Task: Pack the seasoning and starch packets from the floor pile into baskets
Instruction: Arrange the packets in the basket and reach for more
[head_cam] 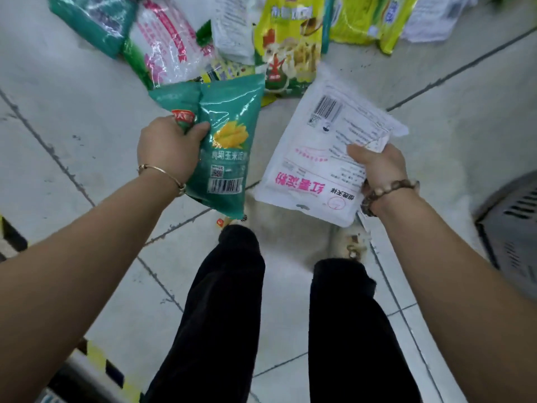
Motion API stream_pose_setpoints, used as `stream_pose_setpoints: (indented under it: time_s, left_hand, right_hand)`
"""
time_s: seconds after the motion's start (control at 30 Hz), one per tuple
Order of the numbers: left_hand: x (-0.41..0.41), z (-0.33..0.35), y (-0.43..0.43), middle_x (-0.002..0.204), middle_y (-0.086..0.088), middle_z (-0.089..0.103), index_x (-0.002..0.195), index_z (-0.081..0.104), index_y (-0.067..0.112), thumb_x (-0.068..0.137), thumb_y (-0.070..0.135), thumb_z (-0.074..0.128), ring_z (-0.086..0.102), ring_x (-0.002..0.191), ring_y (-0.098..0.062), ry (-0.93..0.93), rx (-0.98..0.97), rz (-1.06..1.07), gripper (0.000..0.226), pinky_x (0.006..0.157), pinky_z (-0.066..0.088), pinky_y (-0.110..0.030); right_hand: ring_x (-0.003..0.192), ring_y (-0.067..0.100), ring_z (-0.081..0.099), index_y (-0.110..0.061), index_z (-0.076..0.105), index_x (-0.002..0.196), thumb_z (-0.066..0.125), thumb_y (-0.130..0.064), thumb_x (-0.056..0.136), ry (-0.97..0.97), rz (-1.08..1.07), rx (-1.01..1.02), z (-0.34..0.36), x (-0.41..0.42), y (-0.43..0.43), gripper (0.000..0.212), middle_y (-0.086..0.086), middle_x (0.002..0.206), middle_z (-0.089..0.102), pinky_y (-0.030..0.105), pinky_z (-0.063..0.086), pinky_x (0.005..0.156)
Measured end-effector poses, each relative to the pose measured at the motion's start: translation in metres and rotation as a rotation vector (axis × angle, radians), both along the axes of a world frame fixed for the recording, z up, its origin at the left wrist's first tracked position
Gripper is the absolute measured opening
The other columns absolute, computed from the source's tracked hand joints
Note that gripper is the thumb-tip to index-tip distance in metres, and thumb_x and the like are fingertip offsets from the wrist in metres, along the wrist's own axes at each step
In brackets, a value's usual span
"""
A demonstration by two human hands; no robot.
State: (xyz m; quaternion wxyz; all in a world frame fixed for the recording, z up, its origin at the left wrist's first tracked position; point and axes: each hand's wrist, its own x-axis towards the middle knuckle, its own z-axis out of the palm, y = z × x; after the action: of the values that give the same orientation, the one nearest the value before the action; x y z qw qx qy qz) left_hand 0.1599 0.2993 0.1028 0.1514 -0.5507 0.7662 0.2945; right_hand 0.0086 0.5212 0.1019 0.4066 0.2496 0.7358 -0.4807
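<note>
The floor is of pale grey tiles with dark joint lines. A yellow and black strip runs at the lower left.

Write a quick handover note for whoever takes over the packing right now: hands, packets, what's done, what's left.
Left hand grips a teal corn starch packet, off the floor.
Right hand holds a white starch packet with pink lettering.
A pile of packets lies on the floor ahead.
Grey basket at the right edge; contents not visible.
Left to do: basket both held packets, then the pile.
</note>
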Motion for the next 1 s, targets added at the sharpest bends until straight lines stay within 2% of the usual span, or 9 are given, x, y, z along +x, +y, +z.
stream_pose_setpoints:
  time_s: [0.2,0.3,0.47,0.6,0.67,0.73,0.87,0.93,1.0]
  left_hand:
    - [-0.046,0.063,0.050,0.086,-0.016,0.065,0.087,0.067,0.004,0.085,0.043,0.063,0.061,0.084,-0.030,0.196,-0.037,0.004,0.040,0.069,0.040,-0.031]
    - [-0.072,0.088,0.088,0.070,-0.007,0.058,0.074,0.064,0.009,0.085,0.041,0.064,0.055,0.068,-0.021,0.280,-0.014,-0.054,0.034,0.061,0.034,-0.026]
    - [-0.122,0.132,0.169,0.076,-0.018,0.063,0.077,0.066,0.001,0.087,0.039,0.063,0.060,0.076,-0.029,0.406,-0.007,-0.184,0.040,0.067,0.040,-0.035]
    - [-0.161,0.162,0.238,0.061,-0.004,0.052,0.065,0.056,0.012,0.091,0.036,0.057,0.054,0.058,-0.011,0.440,0.097,-0.261,0.036,0.056,0.035,-0.027]
    - [-0.178,0.175,0.274,0.073,-0.013,0.056,0.080,0.063,-0.001,0.093,0.032,0.055,0.058,0.075,-0.027,0.469,0.112,-0.349,0.036,0.063,0.036,-0.030]
    - [-0.195,0.189,0.314,0.078,-0.019,0.059,0.083,0.063,-0.004,0.094,0.027,0.054,0.059,0.080,-0.030,0.515,0.150,-0.414,0.034,0.067,0.038,-0.031]
    - [-0.225,0.207,0.385,0.054,0.010,0.063,0.067,0.059,0.019,0.092,0.012,0.055,0.056,0.051,0.005,0.555,0.428,-0.379,0.026,0.056,0.046,-0.016]
    - [-0.238,0.216,0.417,0.051,0.020,0.062,0.067,0.058,0.024,0.090,0.007,0.056,0.057,0.049,0.007,0.553,0.510,-0.427,0.029,0.057,0.049,-0.015]
    - [-0.253,0.225,0.451,0.051,0.015,0.059,0.066,0.055,0.025,0.091,0.011,0.057,0.052,0.046,0.010,0.560,0.450,-0.560,0.029,0.052,0.042,-0.009]
  right_hand:
    - [0.094,0.022,0.067,-0.007,0.060,0.108,0.070,-0.008,0.079,0.155,-0.059,0.018,0.057,-0.019,0.055,0.031,0.005,0.104,0.068,0.037,0.054,0.086]
    - [0.085,0.012,0.066,-0.007,0.059,0.107,0.069,-0.008,0.080,0.226,-0.119,0.025,0.084,-0.031,0.096,0.029,-0.001,0.099,0.067,0.024,0.055,0.076]
    - [0.088,0.013,0.069,-0.021,0.063,0.092,0.067,-0.005,0.082,0.341,-0.249,-0.022,0.131,-0.050,0.182,0.019,-0.005,0.094,0.070,0.034,0.055,0.082]
    - [0.091,0.018,0.069,-0.012,0.063,0.108,0.066,-0.004,0.084,0.410,-0.410,-0.011,0.167,-0.063,0.256,0.026,0.003,0.103,0.070,0.034,0.057,0.078]
    - [0.087,0.016,0.069,-0.011,0.063,0.107,0.064,-0.003,0.085,0.443,-0.472,0.022,0.183,-0.067,0.294,0.024,0.001,0.099,0.070,0.030,0.057,0.071]
    - [0.084,0.015,0.069,-0.013,0.065,0.099,0.065,-0.004,0.084,0.485,-0.498,0.068,0.196,-0.070,0.333,0.017,-0.002,0.093,0.071,0.031,0.057,0.073]
    - [0.090,0.014,0.068,-0.018,0.062,0.098,0.068,-0.010,0.083,0.547,-0.552,0.151,0.219,-0.078,0.410,0.018,-0.004,0.097,0.070,0.032,0.056,0.079]
    - [0.082,0.011,0.068,-0.021,0.061,0.089,0.069,-0.011,0.082,0.581,-0.560,0.181,0.229,-0.081,0.445,0.014,-0.008,0.088,0.069,0.031,0.055,0.074]
    - [0.083,0.013,0.069,-0.020,0.064,0.085,0.070,-0.013,0.079,0.590,-0.559,0.194,0.237,-0.087,0.480,0.012,-0.007,0.085,0.070,0.033,0.056,0.074]
